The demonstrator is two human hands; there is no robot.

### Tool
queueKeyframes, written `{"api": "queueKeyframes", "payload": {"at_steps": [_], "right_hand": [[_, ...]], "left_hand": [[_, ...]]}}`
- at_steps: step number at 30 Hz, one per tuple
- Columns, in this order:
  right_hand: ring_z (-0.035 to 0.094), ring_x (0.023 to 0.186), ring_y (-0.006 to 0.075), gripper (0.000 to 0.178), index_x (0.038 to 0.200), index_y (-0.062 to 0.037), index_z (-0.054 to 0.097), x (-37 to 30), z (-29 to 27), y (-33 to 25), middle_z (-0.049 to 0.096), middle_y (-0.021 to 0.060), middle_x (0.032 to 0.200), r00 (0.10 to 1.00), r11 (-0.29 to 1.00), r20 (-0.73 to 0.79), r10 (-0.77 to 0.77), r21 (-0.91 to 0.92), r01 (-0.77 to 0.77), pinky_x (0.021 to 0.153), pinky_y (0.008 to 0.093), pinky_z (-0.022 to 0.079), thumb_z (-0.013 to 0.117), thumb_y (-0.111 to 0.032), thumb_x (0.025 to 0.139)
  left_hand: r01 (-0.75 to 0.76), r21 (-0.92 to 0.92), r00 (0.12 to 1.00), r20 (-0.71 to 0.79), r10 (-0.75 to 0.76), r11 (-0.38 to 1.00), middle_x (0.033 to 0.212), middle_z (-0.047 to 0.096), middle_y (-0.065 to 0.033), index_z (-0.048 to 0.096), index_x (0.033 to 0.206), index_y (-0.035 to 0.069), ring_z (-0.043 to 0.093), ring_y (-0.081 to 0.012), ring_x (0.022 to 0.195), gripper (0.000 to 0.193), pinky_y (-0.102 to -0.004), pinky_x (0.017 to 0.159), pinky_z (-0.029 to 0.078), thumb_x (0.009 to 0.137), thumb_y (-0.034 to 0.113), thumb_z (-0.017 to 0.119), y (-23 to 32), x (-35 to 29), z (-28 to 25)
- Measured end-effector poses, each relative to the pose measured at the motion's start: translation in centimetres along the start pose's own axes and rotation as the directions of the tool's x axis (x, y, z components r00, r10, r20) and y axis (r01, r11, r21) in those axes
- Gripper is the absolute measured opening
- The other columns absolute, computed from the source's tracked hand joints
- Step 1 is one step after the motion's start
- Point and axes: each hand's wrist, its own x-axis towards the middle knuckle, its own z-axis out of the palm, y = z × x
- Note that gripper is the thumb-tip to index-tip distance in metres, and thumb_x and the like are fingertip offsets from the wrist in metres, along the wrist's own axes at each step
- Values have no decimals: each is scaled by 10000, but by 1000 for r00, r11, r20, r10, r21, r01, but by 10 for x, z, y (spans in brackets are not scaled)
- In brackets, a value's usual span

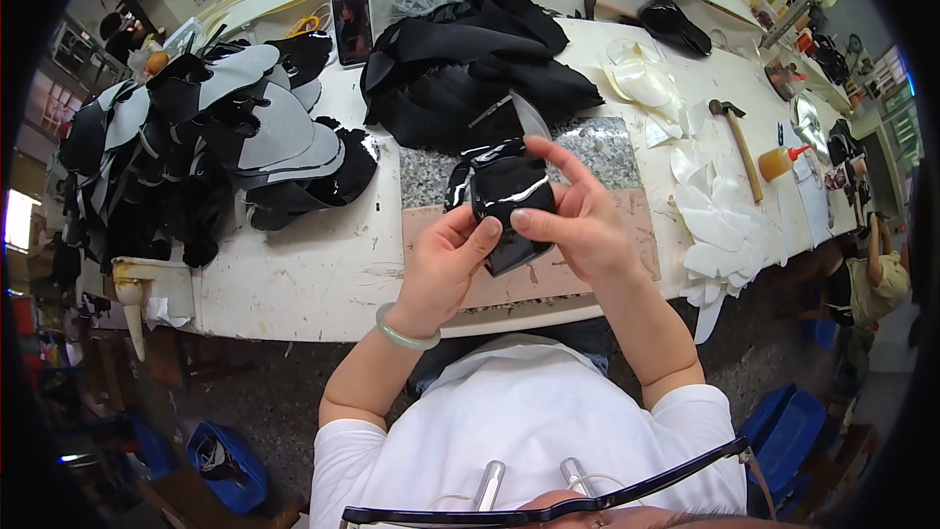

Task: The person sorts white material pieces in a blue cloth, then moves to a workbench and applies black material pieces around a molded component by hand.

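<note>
Over the speckled slab (612, 152), our L hand (439, 260) & R hand (590, 233) pinch the glossy black piece (514, 188) w/ thumbs in front; we'd keep thumbs close & press evenly (slick-looking stuff, prob. slips).

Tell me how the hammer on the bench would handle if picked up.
The hammer would probably stay stiff, as its handle looks like straight wood. Its dark, metal-looking head suggests it would feel head-heavy, and a push on the handle might pivot it around that end.
</note>
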Motion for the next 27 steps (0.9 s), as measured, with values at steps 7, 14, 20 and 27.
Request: {"api": "queueKeyframes", "payload": {"at_steps": [7,14,20,27], "right_hand": [[622,902,145,758,1395,11,207,6,-5,1,646,145,972,997,997,27,-70,-10,70,805,263,499,671,42,797],[643,849,158,705,1352,37,271,24,0,-27,654,157,953,986,980,-98,-134,-158,118,743,265,528,693,15,788],[635,815,134,654,1310,40,318,29,-1,-30,655,132,897,989,959,-24,-145,-250,135,722,240,519,706,-1,786],[616,808,109,577,1277,50,355,34,-11,-22,637,83,850,993,974,-37,-112,-204,102,739,217,501,690,-19,811]], "left_hand": [[-80,141,997,3,80,987,928,643,-47,588,1027,-10,586,-83,805,214,-206,706,459,926,179,582,9,11,-10],[-58,273,995,91,35,960,805,641,-18,648,915,0,564,-74,696,190,-206,625,451,877,185,659,17,19,-1],[-147,298,988,9,151,943,749,635,-3,655,881,0,553,-41,676,230,-188,598,449,871,229,671,20,24,0],[-186,499,976,-4,217,846,801,650,-19,642,954,-11,556,-41,648,182,-175,563,434,848,130,687,17,21,1]]}}
